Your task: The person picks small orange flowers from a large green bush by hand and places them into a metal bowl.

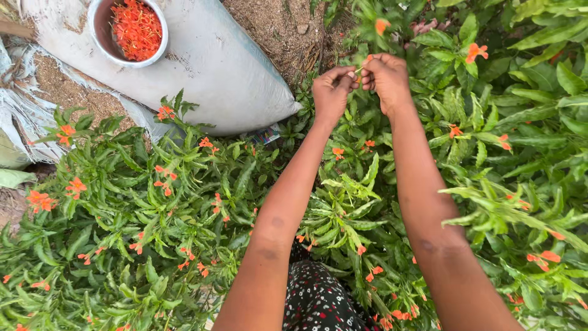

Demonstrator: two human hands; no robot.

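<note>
**Hands pinching an orange flower above the shrubs**

The left hand (331, 93) and right hand (386, 79) meet fingertip to fingertip, both closed on a small orange flower (368, 59) held between them. A bowl (98, 37) of picked orange flowers (136, 29) rests on a grey sack (220, 67), well apart, to the left.

Large grey-white sack (208, 67) seen lying flat on bare soil at upper left, bulging, smooth-skinned, rounded corner pointed toward plants; round bowl of orange petals rested on its top end; frayed pale woven sacking (24, 116) spread beneath and beside it at far left, edges torn; small scrap of printed wrapper (267, 133), blue, white and red, wedged just under sack's lower edge among leaves; no signs or screens seen.
</note>
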